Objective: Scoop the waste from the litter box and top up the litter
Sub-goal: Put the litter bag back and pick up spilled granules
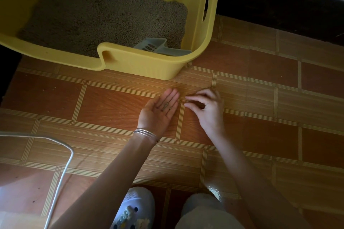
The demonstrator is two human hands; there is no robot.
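At the far left a thin white rod [63, 163] bends round above the floor [260, 117]; I cannot tell what it belongs to. Up and to the left stands the yellow box [141, 63], its low entry cut facing me. The litter [102, 18] lies in a grey-brown bed over the bottom, heaped towards the back and the right. The grey scoop [154, 47] lies inside the box at the front right corner, its slotted head on the litter and its handle against the front wall.

In front of the box, clear of it, my left grip [158, 112] lies wide, palm up, fingers straight and together, low over a red tile. A few pellets [165, 106] sit in a short line on the fingers near the palm. Silver bangles [147, 134] ring that wrist. Below, at the bottom edge, my white shoe [134, 208] rests on the floor.

Just beside the left fingertips is my right grip [206, 110], back of the hand up, fingers curled, with thumb and forefinger tips drawn close and pointing at the left hand. The grip is narrow, but whether it pinches a pellet I cannot tell: anything there is too small to see. My knee [202, 212] in pale cloth shows under that arm. At the far right the tiles meet a dark skirting [279, 1] along the wall.
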